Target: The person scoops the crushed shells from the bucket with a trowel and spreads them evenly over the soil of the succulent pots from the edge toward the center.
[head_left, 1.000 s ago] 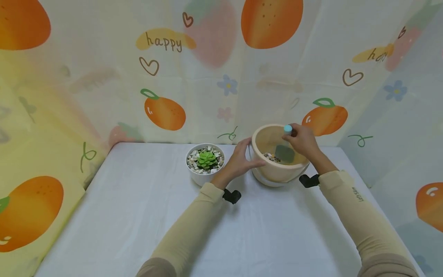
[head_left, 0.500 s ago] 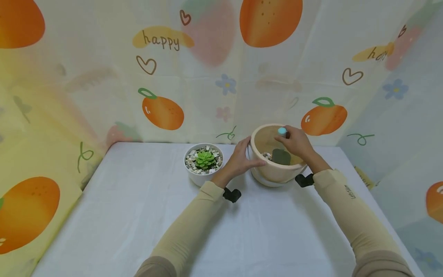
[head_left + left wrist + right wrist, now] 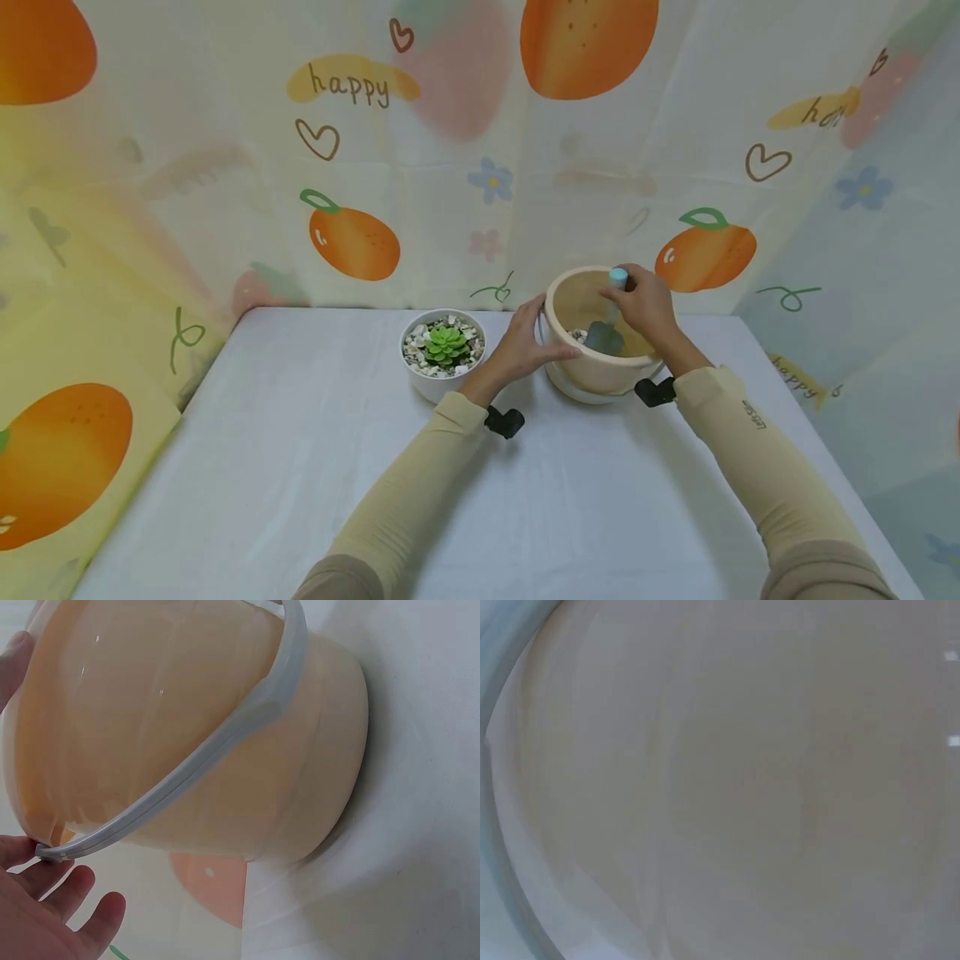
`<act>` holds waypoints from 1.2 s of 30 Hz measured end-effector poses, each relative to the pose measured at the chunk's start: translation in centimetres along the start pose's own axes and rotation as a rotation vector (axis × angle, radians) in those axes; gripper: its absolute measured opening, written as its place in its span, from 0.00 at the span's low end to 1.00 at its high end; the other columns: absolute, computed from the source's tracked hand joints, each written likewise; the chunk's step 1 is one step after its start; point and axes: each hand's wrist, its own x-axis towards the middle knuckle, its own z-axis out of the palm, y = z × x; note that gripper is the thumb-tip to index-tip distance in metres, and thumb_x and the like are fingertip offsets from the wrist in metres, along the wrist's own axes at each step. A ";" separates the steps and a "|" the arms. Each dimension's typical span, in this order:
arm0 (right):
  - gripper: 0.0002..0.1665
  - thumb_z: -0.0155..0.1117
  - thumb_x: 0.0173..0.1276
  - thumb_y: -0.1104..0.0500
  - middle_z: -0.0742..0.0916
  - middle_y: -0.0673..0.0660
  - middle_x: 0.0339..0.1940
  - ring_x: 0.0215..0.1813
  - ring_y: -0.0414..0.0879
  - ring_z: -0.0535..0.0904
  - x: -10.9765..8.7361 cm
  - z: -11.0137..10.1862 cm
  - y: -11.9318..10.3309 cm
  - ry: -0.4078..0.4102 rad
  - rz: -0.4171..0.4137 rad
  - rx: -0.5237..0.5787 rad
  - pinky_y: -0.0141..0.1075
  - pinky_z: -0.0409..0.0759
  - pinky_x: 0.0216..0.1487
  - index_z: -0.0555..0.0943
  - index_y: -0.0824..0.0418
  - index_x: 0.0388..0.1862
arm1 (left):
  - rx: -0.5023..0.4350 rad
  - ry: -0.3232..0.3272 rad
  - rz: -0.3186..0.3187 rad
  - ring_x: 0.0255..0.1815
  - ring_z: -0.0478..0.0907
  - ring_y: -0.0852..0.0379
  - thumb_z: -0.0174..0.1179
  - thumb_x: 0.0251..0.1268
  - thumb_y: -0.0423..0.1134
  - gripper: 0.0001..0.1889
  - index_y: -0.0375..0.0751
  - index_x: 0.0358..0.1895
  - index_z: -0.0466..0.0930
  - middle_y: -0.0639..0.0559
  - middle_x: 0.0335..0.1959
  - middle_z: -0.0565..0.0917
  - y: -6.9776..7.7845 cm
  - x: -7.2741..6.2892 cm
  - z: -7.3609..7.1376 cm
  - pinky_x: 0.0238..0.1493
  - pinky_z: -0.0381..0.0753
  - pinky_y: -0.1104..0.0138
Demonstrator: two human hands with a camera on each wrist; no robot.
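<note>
Head view gives me the relation that matters most: the shovel (image 3: 604, 338) runs down from the right hand (image 3: 647, 302), its long axis steep and leaning slightly toward the left hand (image 3: 520, 343), its blade inside the bucket (image 3: 600, 377) at the lower end. I read the right grip as narrow, finger and thumb pinching the shovel's pale blue handle near the top; the right hand is clearly the nearer one to it. Just left of the blade, on the side away from that grip, lie the pebbles (image 3: 578, 336). The left hand spans wide, thumb on the near side of the rim and fingers round its left side, holding the bucket; the left wrist view shows fingertips at the end of the bail (image 3: 176, 784). Right wrist view is blurred wall to me, no fingers showing. For edges, I count the rim ringing the shovel, nearest on the front side, with room above it and some inside the bucket to the blade's right. Beyond the grip, the backdrop (image 3: 435, 208) rises close behind the bucket; past the left hand, the succulent (image 3: 447, 345) sits in its pot (image 3: 437, 388) on the table (image 3: 285, 433)
</note>
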 end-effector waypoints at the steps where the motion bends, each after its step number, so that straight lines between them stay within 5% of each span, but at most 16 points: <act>1: 0.20 0.69 0.64 0.56 0.85 0.69 0.36 0.36 0.58 0.78 0.0 0.0 0.0 0.032 -0.012 0.001 0.42 0.76 0.37 0.79 0.71 0.47 | -0.001 0.001 0.001 0.78 0.54 0.45 0.72 0.51 0.56 0.57 0.42 0.78 0.45 0.41 0.76 0.56 0.0 0.0 0.0 0.74 0.60 0.49; 7: 0.22 0.71 0.62 0.61 0.86 0.73 0.42 0.46 0.67 0.84 0.0 0.0 0.1 0.094 -0.104 -0.001 0.55 0.82 0.45 0.77 0.72 0.49 | 0.001 0.009 0.002 0.78 0.54 0.44 0.73 0.51 0.55 0.56 0.42 0.78 0.46 0.41 0.76 0.56 0.1 0.0 0.0 0.74 0.60 0.49; 15: 0.20 0.69 0.64 0.60 0.84 0.72 0.32 0.33 0.64 0.81 -0.2 0.5 0.2 0.056 -0.182 -0.099 0.55 0.79 0.39 0.75 0.72 0.47 | 0.013 0.005 -0.003 0.78 0.54 0.45 0.72 0.51 0.55 0.56 0.43 0.78 0.46 0.41 0.77 0.56 0.3 0.1 0.1 0.75 0.60 0.49; 25: 0.23 0.66 0.68 0.53 0.86 0.70 0.42 0.41 0.61 0.83 -0.4 1.1 -0.8 -0.064 -0.097 -0.052 0.52 0.81 0.46 0.74 0.68 0.51 | -0.005 0.012 -0.014 0.78 0.54 0.46 0.72 0.52 0.56 0.55 0.45 0.78 0.46 0.43 0.76 0.56 0.0 0.1 0.2 0.74 0.60 0.48; 31: 0.20 0.67 0.67 0.53 0.86 0.69 0.42 0.49 0.62 0.83 -0.5 0.5 -0.4 -0.069 -0.068 0.023 0.52 0.81 0.48 0.78 0.70 0.45 | -0.018 0.010 -0.010 0.78 0.54 0.46 0.72 0.51 0.56 0.56 0.43 0.78 0.46 0.42 0.76 0.57 0.0 0.1 0.2 0.74 0.60 0.48; 36: 0.17 0.68 0.66 0.54 0.86 0.67 0.37 0.42 0.59 0.86 -0.5 -0.2 0.1 -0.103 -0.037 0.114 0.36 0.84 0.38 0.80 0.69 0.37 | -0.031 0.006 -0.013 0.78 0.54 0.46 0.73 0.51 0.56 0.56 0.45 0.78 0.46 0.42 0.76 0.57 0.0 0.1 0.2 0.74 0.59 0.48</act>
